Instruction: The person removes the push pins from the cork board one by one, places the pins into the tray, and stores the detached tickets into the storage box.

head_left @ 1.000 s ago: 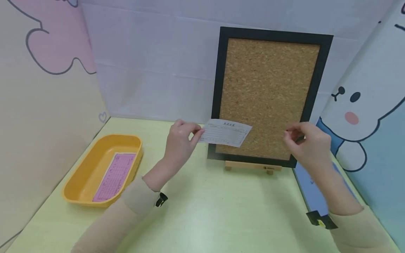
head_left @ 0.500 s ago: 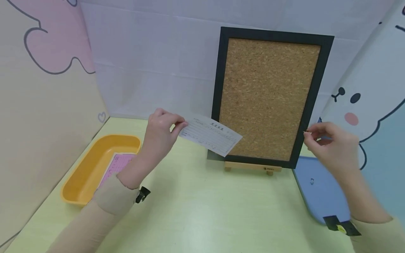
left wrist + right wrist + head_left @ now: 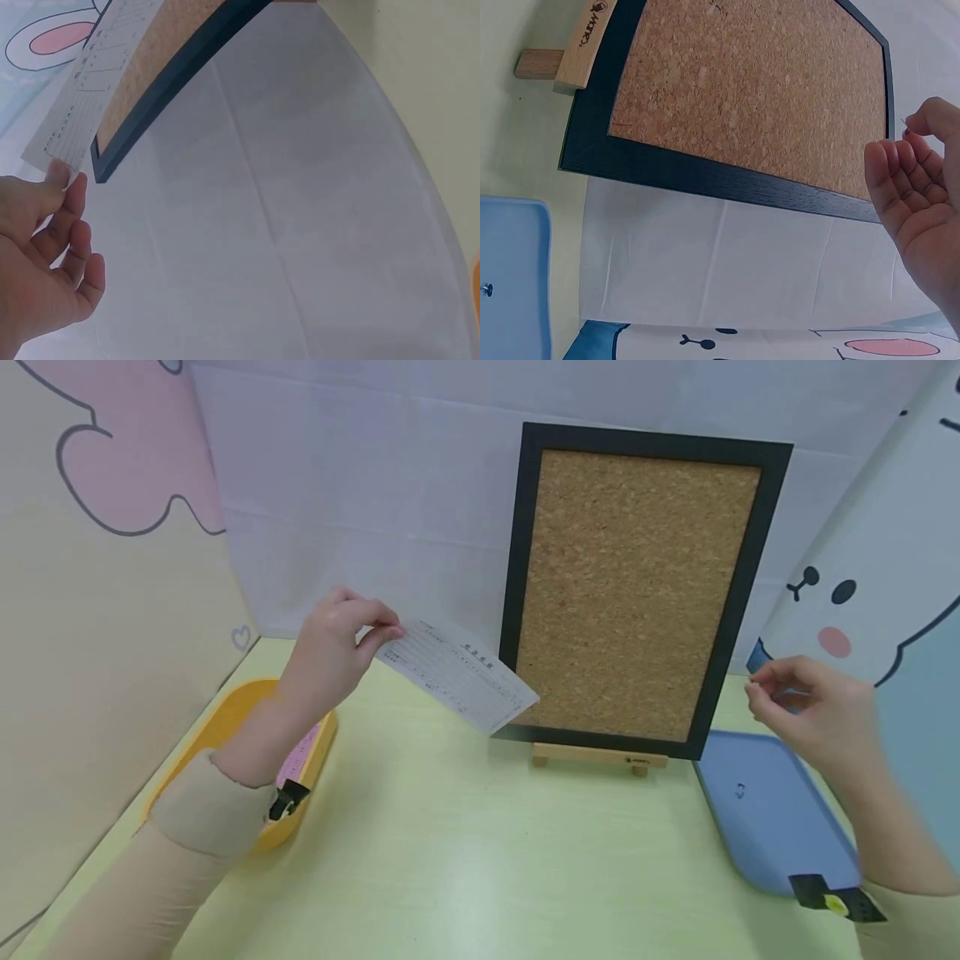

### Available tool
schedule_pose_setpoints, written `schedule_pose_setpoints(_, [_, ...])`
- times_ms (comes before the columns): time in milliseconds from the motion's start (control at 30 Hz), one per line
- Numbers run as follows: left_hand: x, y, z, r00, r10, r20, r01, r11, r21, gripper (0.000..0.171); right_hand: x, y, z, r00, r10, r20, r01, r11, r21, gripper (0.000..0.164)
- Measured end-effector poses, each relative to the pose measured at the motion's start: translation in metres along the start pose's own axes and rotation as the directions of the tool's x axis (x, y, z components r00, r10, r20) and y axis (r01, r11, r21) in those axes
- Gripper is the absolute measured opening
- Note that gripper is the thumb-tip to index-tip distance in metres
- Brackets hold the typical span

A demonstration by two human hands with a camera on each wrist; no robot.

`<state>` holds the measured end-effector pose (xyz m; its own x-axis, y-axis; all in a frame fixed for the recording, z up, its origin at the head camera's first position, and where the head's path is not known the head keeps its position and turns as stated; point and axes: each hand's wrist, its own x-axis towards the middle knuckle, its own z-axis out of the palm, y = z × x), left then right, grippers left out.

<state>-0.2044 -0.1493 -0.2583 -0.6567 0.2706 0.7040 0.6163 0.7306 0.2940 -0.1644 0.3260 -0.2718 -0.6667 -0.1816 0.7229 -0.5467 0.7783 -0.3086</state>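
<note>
Between thumb and forefinger, my left hand (image 3: 333,643) pinches one corner of a white printed paper form (image 3: 461,681). The form slants down to the right in the air, overlapping the lower left of a black-framed cork board (image 3: 637,593) in the head view. My right hand (image 3: 825,714), right of the board and over the blue tray's far side, has thumb and forefinger pinched together. In the right wrist view a tiny pin (image 3: 905,129) shows at those fingertips, mostly hidden, with a thin point sticking out. Its other fingers are curled.
The board leans upright on a small wooden stand (image 3: 600,754). A yellow tray (image 3: 318,768) with a pink printed sheet (image 3: 296,756) stands at left, partly behind my forearm. On the right, a blue tray (image 3: 772,835) carries a small metal pin (image 3: 740,790). Walls surround the table.
My left hand has moved left and slightly up with the paper form, which has tilted and drawn away from the board. My right hand has moved right, off the board's front, uncovering the blue tray.
</note>
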Motion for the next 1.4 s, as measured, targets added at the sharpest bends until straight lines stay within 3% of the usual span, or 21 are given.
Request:
schedule_pose_setpoints(233, [0.01, -0.012, -0.026, 0.996, 0.023, 0.088, -0.026, 0.999, 0.041, 0.006, -0.005, 0.016, -0.005, 0.999, 0.007, 0.053, -0.004, 0.999, -0.054, 0.017])
schedule_pose_setpoints(433, [0.02, -0.022, -0.044, 0.983, 0.008, 0.183, -0.026, 0.995, 0.094, 0.009, -0.009, 0.033, -0.006, 0.998, -0.023, 0.051, 0.027, 0.998, -0.062, 0.019])
schedule_pose_setpoints(567, [0.027, -0.032, -0.055, 0.972, -0.003, 0.235, -0.027, 0.992, 0.122, 0.01, -0.014, 0.043, -0.009, 0.999, 0.025, 0.047, -0.021, 0.996, -0.085, 0.017])
schedule_pose_setpoints(733, [0.03, -0.046, -0.07, 0.94, -0.073, 0.335, 0.015, 0.985, 0.174, 0.012, -0.02, 0.052, -0.013, 0.987, 0.155, 0.05, -0.151, 0.985, -0.08, 0.012])
schedule_pose_setpoints(833, [0.03, -0.053, -0.075, 0.921, -0.08, 0.38, 0.004, 0.981, 0.196, 0.012, -0.022, 0.055, -0.014, 0.977, 0.206, 0.049, -0.203, 0.977, -0.063, 0.012])
schedule_pose_setpoints(1067, [0.03, -0.067, -0.08, 0.88, -0.024, 0.473, -0.086, 0.974, 0.21, 0.012, -0.03, 0.065, -0.014, 0.963, 0.265, 0.041, -0.262, 0.962, -0.071, 0.014])
schedule_pose_setpoints(1400, [0.022, -0.093, -0.085, 0.827, -0.091, 0.555, -0.087, 0.955, 0.285, 0.011, -0.043, 0.082, -0.014, 0.939, 0.327, 0.102, -0.316, 0.942, -0.108, 0.014])
